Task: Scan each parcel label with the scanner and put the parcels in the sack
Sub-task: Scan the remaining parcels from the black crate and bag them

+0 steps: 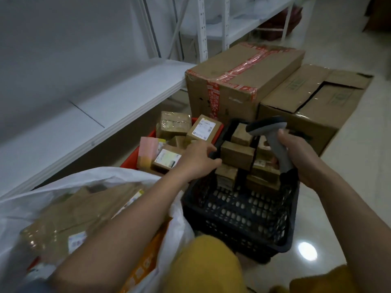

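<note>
At my left knee: sack [69, 210] open, parcels inside. Left hand [195, 159] reaching between baskets, grip open, holding nothing I can see. Right hand [296, 155] gripping scanner [273, 137] over black basket [239, 216]. Beyond: red basket [135, 160], big cartons [243, 81].

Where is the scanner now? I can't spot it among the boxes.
In the head view, right of centre: the scanner is held in the right hand above the black basket of parcels.

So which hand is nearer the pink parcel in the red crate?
Left. The left hand reaches over the black basket's rim, just right of the pink parcel; the right hand grips the grey scanner farther right.
</note>
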Demonstrator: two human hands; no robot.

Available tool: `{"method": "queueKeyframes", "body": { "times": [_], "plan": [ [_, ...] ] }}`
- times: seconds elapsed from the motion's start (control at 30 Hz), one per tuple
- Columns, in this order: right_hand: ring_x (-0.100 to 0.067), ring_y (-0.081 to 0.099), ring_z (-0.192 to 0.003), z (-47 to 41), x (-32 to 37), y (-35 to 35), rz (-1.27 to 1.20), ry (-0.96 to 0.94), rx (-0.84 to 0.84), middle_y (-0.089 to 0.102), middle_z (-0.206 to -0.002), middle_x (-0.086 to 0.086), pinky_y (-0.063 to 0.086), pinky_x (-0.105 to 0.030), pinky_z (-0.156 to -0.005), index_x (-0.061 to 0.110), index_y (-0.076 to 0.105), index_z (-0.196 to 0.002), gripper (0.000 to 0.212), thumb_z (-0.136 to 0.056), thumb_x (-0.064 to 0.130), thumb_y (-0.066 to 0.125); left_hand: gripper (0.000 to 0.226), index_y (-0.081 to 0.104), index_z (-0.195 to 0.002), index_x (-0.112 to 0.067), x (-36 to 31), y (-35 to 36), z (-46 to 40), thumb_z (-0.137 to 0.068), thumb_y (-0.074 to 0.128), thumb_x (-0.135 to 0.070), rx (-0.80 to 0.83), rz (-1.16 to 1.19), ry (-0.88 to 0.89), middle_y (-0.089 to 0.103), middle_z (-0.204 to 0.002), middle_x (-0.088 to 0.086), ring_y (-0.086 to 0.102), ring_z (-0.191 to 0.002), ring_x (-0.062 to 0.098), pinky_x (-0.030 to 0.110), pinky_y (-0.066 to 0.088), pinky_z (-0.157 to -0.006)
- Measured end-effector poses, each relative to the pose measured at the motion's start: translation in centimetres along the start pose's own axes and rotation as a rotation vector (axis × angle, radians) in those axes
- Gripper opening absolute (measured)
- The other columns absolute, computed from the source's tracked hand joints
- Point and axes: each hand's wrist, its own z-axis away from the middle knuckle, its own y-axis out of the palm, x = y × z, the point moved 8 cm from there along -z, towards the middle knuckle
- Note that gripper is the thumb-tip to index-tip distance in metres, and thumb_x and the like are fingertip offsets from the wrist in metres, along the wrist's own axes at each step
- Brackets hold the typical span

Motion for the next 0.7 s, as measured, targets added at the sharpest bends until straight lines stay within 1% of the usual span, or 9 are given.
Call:
{"method": "queueKeyframes", "body": {
  "times": [0.13,0.2,0.23,0.27,0.33,0.43,0.5,0.57,0.7],
  "plan": [
    [-0.022,0.056,-0.067,-4.7,-3.3,-5.7,0.052,0.029,-0.077,0.058,-0.083,-0.009,0.042,-0.03,-0.057,0.011,0.057,-0.127,0.05,-0.102,0.05,0.038,0.039,0.056,-0.126,-0.012,-0.5,9.3,-8.4,-0.092,0.064,-0.03,0.246,0.402,-0.34,0.061,-0.12,0.006,0.061,-0.107,0.021,0.034,0.052,-0.093],
    [-0.022,0.057,-0.064,-6.8,-4.5,-7.6,0.004,0.046,-0.1,0.061,-0.085,-0.013,0.044,-0.03,-0.055,0.011,0.058,-0.126,0.049,-0.102,0.049,0.039,0.041,0.053,-0.127,-0.009,0.0,13.9,-11.8,-0.092,0.063,-0.029,0.229,0.581,-0.489,0.06,-0.117,0.008,0.062,-0.102,0.023,0.032,0.053,-0.085],
    [-0.022,0.058,-0.065,-7.7,-5.0,-8.2,-0.019,0.053,-0.111,0.062,-0.088,-0.014,0.045,-0.03,-0.055,0.011,0.059,-0.125,0.049,-0.102,0.049,0.04,0.04,0.054,-0.125,-0.008,0.2,15.9,-13.4,-0.091,0.064,-0.027,0.182,0.612,-0.504,0.06,-0.115,0.008,0.062,-0.103,0.024,0.03,0.053,-0.08],
    [-0.022,0.058,-0.065,-8.7,-5.4,-8.7,-0.037,0.058,-0.118,0.063,-0.092,-0.016,0.046,-0.031,-0.056,0.011,0.059,-0.125,0.049,-0.102,0.049,0.04,0.038,0.055,-0.122,-0.006,0.1,17.5,-14.9,-0.091,0.065,-0.026,0.111,0.599,-0.474,0.059,-0.114,0.005,0.061,-0.105,0.024,0.028,0.05,-0.076],
    [-0.022,0.057,-0.068,-10.5,-6.2,-9.3,-0.073,0.071,-0.133,0.063,-0.102,-0.017,0.046,-0.033,-0.059,0.011,0.058,-0.125,0.048,-0.102,0.049,0.04,0.04,0.052,-0.123,-0.01,-0.8,19.1,-17.4,-0.09,0.067,-0.028,-0.038,0.511,-0.346,0.052,-0.116,0.0,0.054,-0.111,0.018,0.026,0.042,-0.081],
    [-0.021,0.058,-0.073,-12.8,-7.3,-9.8,-0.129,0.094,-0.182,0.064,-0.112,-0.014,0.047,-0.033,-0.06,0.011,0.055,-0.132,0.05,-0.101,0.048,0.041,0.068,0.038,-0.141,-0.018,-2.7,20.5,-20.6,-0.085,0.069,-0.041,-0.138,0.269,-0.161,0.037,-0.141,0.004,0.039,-0.129,0.024,0.033,0.038,-0.099],
    [-0.021,0.057,-0.068,-14.0,-8.0,-9.8,-0.152,0.121,-0.206,0.065,-0.101,-0.014,0.047,-0.033,-0.059,0.009,0.056,-0.129,0.05,-0.102,0.048,0.041,0.075,0.033,-0.143,-0.025,-4.0,21.7,-22.0,-0.081,0.07,-0.048,-0.148,0.124,-0.067,0.026,-0.144,0.006,0.032,-0.13,0.028,0.039,0.036,-0.103],
    [-0.02,0.056,-0.063,-14.9,-8.4,-9.6,-0.164,0.14,-0.212,0.061,-0.09,-0.014,0.047,-0.032,-0.057,0.007,0.057,-0.127,0.051,-0.102,0.049,0.041,0.072,0.037,-0.135,-0.029,-5.2,23.4,-22.8,-0.076,0.071,-0.053,-0.134,0.057,-0.001,0.022,-0.139,0.006,0.03,-0.126,0.029,0.041,0.035,-0.103],
    [-0.019,0.057,-0.06,-16.3,-8.5,-9.5,-0.145,0.145,-0.219,0.058,-0.085,-0.015,0.048,-0.027,-0.05,0.007,0.056,-0.127,0.052,-0.102,0.049,0.038,0.071,0.04,-0.129,-0.021,-6.2,26.1,-23.9,-0.075,0.068,-0.058,-0.122,-0.098,0.022,0.022,-0.142,0.012,0.027,-0.13,0.034,0.049,0.031,-0.109]
  ]
}}
